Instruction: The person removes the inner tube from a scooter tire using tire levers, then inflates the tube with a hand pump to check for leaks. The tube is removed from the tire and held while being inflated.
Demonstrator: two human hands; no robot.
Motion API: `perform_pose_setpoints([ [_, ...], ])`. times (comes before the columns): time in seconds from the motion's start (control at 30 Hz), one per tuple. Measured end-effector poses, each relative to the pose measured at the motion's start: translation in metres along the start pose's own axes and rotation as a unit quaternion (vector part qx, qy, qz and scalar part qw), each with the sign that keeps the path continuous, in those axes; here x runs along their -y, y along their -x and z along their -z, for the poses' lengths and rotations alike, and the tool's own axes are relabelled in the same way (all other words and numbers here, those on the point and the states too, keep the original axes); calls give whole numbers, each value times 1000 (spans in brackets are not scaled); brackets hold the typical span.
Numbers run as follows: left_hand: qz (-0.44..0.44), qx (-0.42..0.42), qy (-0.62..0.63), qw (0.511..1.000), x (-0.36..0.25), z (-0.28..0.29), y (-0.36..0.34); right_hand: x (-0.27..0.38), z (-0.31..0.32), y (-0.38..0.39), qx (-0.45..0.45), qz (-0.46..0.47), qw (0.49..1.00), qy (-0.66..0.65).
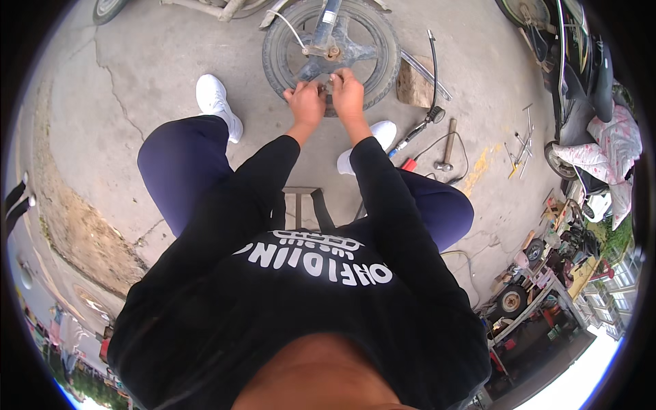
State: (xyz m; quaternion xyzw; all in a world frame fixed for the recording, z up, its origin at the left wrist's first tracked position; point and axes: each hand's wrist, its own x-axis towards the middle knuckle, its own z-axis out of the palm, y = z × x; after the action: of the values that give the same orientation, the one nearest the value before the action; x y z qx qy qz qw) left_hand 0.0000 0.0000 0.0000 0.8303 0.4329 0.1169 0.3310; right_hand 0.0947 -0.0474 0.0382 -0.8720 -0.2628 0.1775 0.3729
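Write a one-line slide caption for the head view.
Left hand and right hand close together at a wheel, with a hammer lying on the ground to the right.

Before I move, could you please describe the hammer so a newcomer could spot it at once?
Find the large wheel at the top centre, then look right to the black hose with a dial. The hammer lies just right of that dial, metal head at the near end. Its straight wooden handle sets it apart from the thin metal tools farther right.
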Motion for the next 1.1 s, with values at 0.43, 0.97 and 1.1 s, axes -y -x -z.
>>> perform_pose_setpoints([
  [0.43,-17,-54,-3,998,5,2,-2,2,-9,2,23,-47,997,-58],
  [0.97,-13,-57,-23,998,3,12,15,21,9,1,153,152,956,198],
  [1.1,-32,-55,-15,998,3,12,21,35,3,16,133,154,947,249],
])
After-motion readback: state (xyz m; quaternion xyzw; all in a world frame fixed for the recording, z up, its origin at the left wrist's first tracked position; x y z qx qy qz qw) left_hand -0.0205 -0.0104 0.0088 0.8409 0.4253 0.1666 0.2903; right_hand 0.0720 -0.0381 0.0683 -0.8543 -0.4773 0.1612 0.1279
